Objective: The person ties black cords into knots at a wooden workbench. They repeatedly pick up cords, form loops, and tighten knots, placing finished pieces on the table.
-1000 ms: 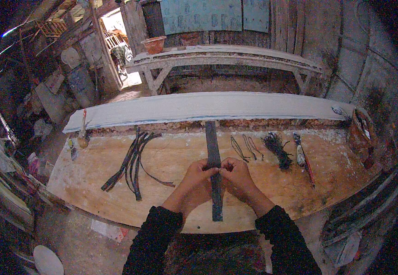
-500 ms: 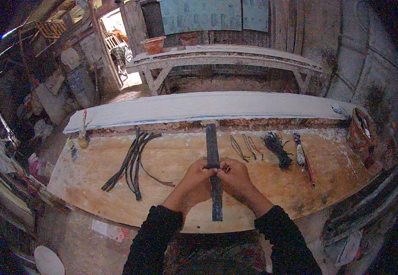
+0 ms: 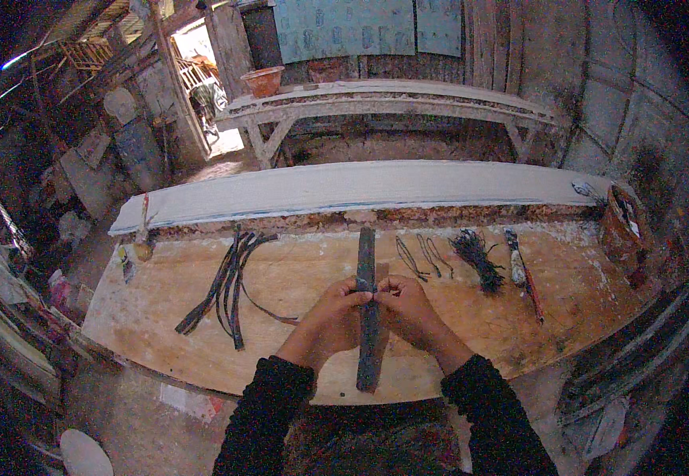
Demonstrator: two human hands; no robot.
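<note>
A long, dark grey flat strip (image 3: 368,341) stands lengthwise between my hands, over the wooden board. My left hand (image 3: 336,317) pinches its left edge near the middle. My right hand (image 3: 409,311) pinches the opposite edge at the same height, the thumbs almost meeting. To the left lies a loose bunch of dark strips (image 3: 229,289), one of them curling toward my left wrist. Right of the strip are a few thin looped cords (image 3: 414,258) and a tied bundle of black strings (image 3: 479,260). The strip's material cannot be made out.
A red-handled tool with a wrapped end (image 3: 529,278) lies at the right, near a brown pot (image 3: 626,218). A brush-like tool (image 3: 144,238) is at the left. Behind the board runs a long white slab (image 3: 360,184); farther back, a bench (image 3: 408,99) holds an orange basin (image 3: 264,82).
The strip has turned, now looking narrower, and its top end has dropped a little toward me. Both hands keep their pinch in nearly the same place.
</note>
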